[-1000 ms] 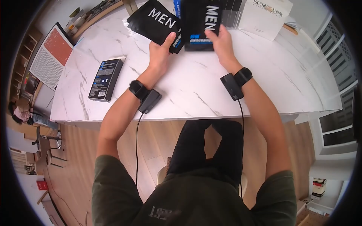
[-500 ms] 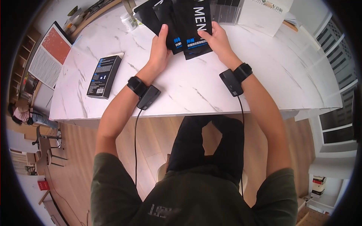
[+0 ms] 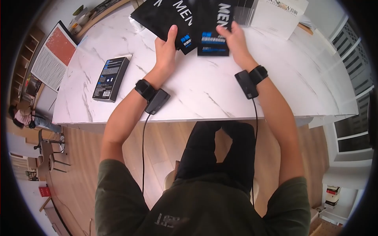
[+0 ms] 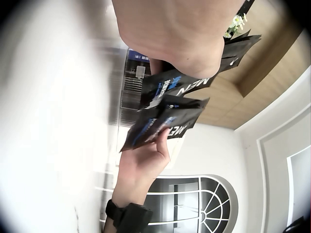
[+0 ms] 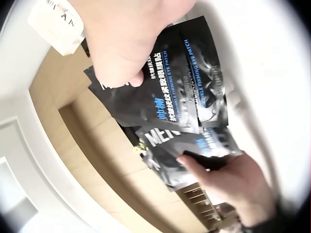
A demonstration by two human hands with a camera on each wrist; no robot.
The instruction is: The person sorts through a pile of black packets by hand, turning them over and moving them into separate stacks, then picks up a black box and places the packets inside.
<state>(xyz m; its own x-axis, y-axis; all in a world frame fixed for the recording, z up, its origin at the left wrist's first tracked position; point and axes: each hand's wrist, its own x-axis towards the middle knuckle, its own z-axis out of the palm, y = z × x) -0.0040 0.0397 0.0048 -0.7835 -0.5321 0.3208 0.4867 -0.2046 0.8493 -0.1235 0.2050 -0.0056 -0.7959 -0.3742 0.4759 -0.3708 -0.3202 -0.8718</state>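
My left hand [image 3: 165,53] grips a fanned bunch of black eye patch packets [image 3: 159,21] marked MEN, its thumb lying across their front. To its right, my right hand [image 3: 239,45] pinches more of the black eye patch packets [image 3: 210,27] between thumb and fingers. At least two overlapping packets [image 5: 206,73] show in this hand in the right wrist view, with blue lettering along their lower part. Both bunches are held up over the far side of the table, side by side. A black box [image 3: 111,78] with blue and white print lies left of my left forearm.
The white marbled table [image 3: 189,98] ends just before my lap. At the back stand a white paper bag [image 3: 277,19] and a clear ribbed holder [image 3: 243,15]. A white bottle [image 3: 136,24] is partly hidden behind the left packets. Cables hang from both wrist cameras.
Half a second ago the two bunches overlapped closely; now my right hand has moved right with its packets, a narrow gap showing at their lower ends. The left packets are spread wider, covering more of the bottle.
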